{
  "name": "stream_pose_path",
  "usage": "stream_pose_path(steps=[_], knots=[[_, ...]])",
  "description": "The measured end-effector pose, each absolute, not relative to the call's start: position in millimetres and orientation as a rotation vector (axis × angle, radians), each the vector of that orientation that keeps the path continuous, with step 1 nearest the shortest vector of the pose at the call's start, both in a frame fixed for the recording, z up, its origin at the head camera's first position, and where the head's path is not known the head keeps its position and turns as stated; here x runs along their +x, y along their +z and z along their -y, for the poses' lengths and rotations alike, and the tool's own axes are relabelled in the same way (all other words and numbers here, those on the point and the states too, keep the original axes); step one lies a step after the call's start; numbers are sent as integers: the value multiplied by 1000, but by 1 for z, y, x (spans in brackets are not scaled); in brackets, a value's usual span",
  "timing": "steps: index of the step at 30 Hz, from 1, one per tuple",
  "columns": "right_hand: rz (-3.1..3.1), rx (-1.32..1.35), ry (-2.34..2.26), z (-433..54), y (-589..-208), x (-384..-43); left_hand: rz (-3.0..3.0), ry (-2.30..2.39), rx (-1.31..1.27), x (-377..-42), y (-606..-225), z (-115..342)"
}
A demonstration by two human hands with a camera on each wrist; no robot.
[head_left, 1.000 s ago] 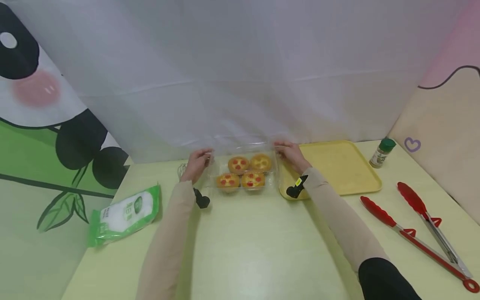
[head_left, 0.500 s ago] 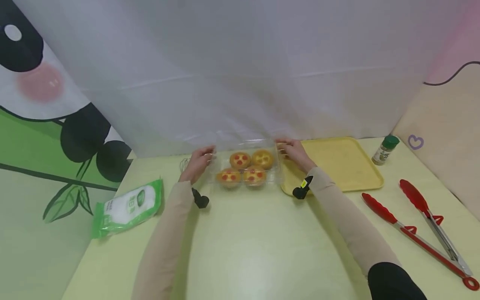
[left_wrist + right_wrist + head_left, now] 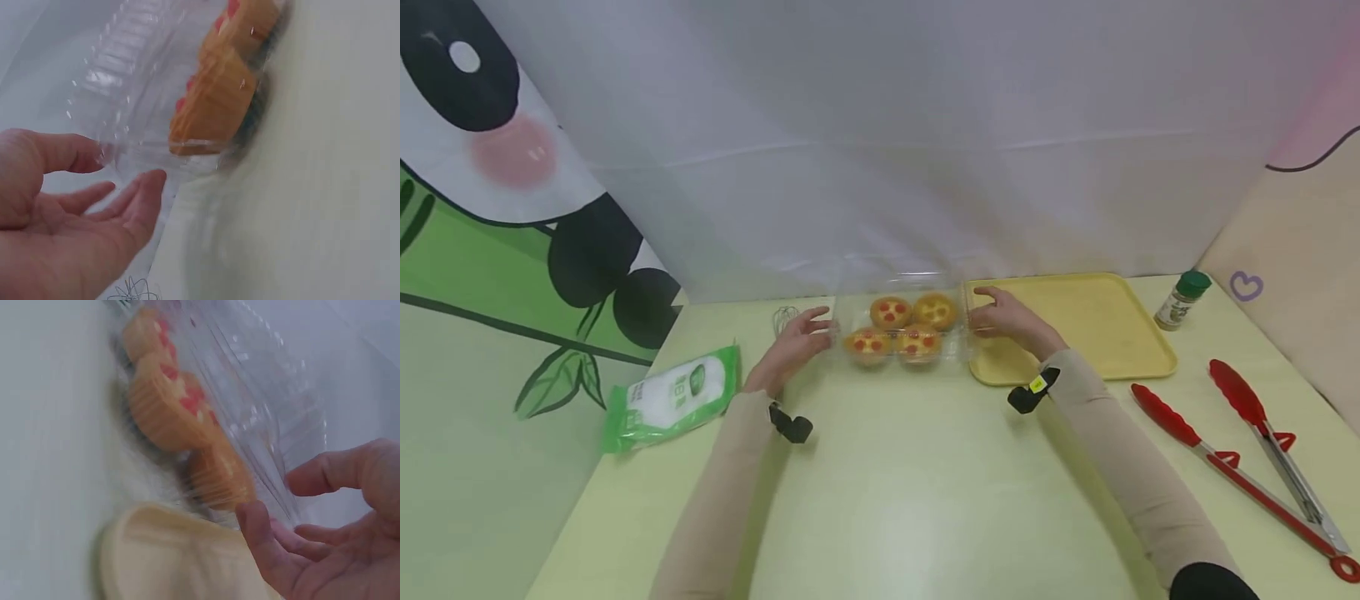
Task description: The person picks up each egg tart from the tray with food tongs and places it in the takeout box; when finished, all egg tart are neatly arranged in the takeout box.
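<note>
A clear plastic clamshell box (image 3: 850,313) stands at the back of the table, its lid raised toward the backdrop. Inside sit several small golden muffins (image 3: 891,312), most topped with red pieces. At the box's left end is my left hand (image 3: 790,348), fingers spread and thumb apart; in the left wrist view the thumb tip (image 3: 87,153) is right at the plastic corner. My right hand (image 3: 1009,321) is at the opposite end, over the yellow tray's left part. Its thumb and fingers are parted beside the plastic edge in the right wrist view, where the muffins (image 3: 169,406) look blurred.
The yellow tray (image 3: 1097,325) lies right of the box. Beyond it stands a green-capped spice jar (image 3: 1182,300). Red-tipped tongs (image 3: 1247,487) lie spread at the right. A green-white packet (image 3: 673,398) is on the left, and a wire whisk (image 3: 784,319) lies behind my left hand.
Both hands have loosened and drawn slightly outward from the box ends, the left one also back toward me. The box keeps its place beside the tray; the head view has shifted a little.
</note>
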State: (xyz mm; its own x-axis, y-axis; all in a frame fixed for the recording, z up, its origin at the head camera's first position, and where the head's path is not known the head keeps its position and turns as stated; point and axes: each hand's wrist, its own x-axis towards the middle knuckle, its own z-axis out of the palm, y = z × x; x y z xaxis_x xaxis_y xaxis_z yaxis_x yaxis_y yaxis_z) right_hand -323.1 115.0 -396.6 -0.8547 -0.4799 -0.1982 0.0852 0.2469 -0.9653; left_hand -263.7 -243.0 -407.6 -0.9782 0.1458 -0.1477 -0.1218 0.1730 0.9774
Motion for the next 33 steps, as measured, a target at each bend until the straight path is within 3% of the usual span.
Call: stream_pose_path(steps=[7, 15, 33], knots=[[-2037, -366, -1508, -124, -398, -300, -2227, 1926, -202, -240, -408, 233], [-1856, -242, -1652, -116, -408, -286, -2318, 2062, -369, -230, -407, 219], [-1858, -109, -1831, -110, -414, -279, -2285, 2205, -468, -229, -410, 209]])
